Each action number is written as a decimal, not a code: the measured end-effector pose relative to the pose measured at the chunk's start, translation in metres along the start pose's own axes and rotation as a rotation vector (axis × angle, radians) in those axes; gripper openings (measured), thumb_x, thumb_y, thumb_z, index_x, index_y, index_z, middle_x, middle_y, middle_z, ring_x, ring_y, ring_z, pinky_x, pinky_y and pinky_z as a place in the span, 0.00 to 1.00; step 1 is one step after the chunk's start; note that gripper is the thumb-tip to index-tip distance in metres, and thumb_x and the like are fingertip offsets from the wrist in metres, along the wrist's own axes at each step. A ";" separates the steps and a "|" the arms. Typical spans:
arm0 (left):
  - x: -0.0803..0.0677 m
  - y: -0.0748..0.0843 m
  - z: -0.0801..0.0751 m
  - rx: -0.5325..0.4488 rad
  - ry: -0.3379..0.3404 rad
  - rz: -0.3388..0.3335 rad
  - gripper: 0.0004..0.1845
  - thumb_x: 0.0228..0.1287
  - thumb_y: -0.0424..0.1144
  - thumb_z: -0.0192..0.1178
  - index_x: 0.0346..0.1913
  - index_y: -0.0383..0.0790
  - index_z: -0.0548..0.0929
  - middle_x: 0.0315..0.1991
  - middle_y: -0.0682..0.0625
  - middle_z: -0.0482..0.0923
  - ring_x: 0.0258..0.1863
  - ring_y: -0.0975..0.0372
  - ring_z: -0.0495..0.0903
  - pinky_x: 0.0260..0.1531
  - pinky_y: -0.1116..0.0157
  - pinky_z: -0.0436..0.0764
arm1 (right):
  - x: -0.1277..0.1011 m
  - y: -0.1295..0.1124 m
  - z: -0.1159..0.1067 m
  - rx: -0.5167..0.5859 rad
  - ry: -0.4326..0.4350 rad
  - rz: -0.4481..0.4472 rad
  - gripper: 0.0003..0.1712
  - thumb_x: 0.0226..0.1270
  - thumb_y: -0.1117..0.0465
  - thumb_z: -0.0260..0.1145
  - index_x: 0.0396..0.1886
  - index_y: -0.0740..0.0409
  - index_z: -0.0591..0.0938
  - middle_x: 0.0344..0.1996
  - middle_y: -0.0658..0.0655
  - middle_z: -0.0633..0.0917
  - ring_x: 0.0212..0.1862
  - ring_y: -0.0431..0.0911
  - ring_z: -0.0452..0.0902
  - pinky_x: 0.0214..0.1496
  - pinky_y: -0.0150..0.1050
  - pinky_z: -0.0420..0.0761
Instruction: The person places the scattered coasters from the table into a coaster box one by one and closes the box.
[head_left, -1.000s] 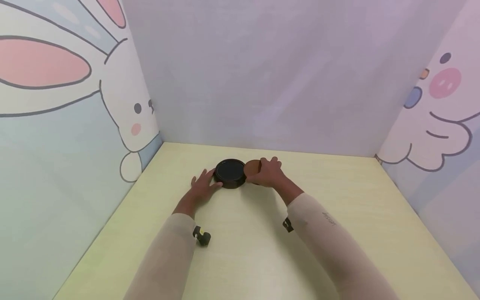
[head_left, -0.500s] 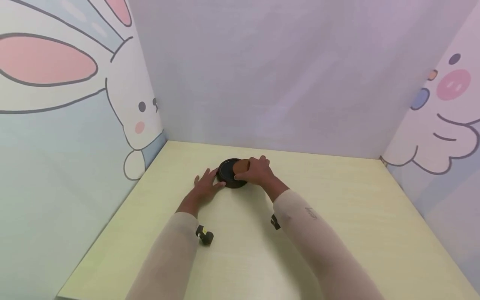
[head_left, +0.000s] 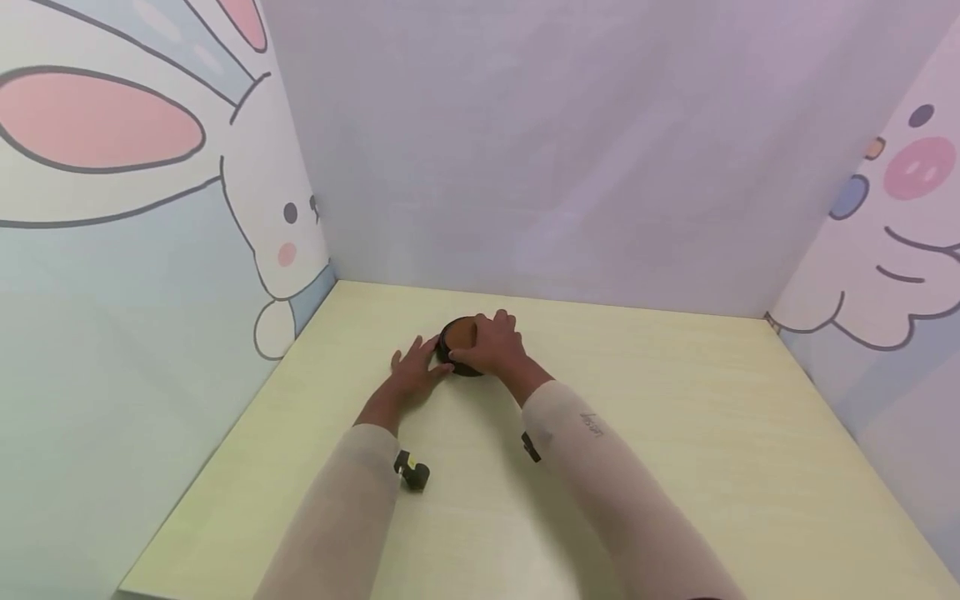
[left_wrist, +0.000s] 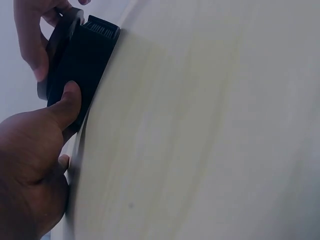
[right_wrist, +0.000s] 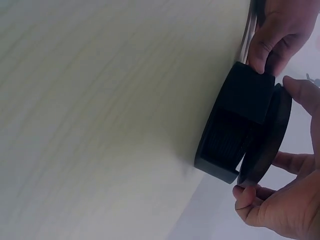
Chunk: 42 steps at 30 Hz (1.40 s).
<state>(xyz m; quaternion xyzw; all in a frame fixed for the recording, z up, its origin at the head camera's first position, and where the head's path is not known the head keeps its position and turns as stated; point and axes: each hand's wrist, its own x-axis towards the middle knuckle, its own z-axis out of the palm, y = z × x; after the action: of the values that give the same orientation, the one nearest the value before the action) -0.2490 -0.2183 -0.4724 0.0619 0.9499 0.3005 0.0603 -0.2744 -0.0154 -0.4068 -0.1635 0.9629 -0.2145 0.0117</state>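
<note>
A round black container [head_left: 450,364] stands on the table toward the back. My right hand [head_left: 491,346] grips a flat round lid [head_left: 459,333], brown on top and black at the rim, and holds it just over the container. In the right wrist view the lid [right_wrist: 267,135] sits slightly apart from the container [right_wrist: 232,127], pinched between thumb and fingers. My left hand [head_left: 411,371] lies low on the table at the container's left, fingers straight. Its thumb [left_wrist: 67,102] presses the container's side wall [left_wrist: 85,60].
The pale yellow table [head_left: 675,433] is walled on three sides by panels, with a rabbit drawing [head_left: 270,225] on the left one. Small black cameras are strapped on my left forearm [head_left: 412,473] and my right forearm [head_left: 530,447].
My right hand has carried the lid leftward, from beside the container's right edge to over its top. The left hand has stayed against the container's left side.
</note>
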 end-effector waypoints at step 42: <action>0.006 -0.004 0.001 -0.016 -0.005 0.025 0.45 0.84 0.61 0.54 0.91 0.48 0.48 0.90 0.44 0.54 0.92 0.44 0.37 0.87 0.34 0.30 | 0.006 0.061 -0.019 0.108 -0.018 0.026 0.42 0.87 0.33 0.49 0.85 0.56 0.65 0.85 0.69 0.58 0.85 0.69 0.51 0.77 0.76 0.60</action>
<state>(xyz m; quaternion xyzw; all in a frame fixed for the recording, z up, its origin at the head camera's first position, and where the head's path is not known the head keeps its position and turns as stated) -0.2551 -0.2206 -0.4759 0.0742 0.9464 0.3088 0.0593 -0.3005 0.0427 -0.4152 -0.1522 0.9518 -0.2643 0.0317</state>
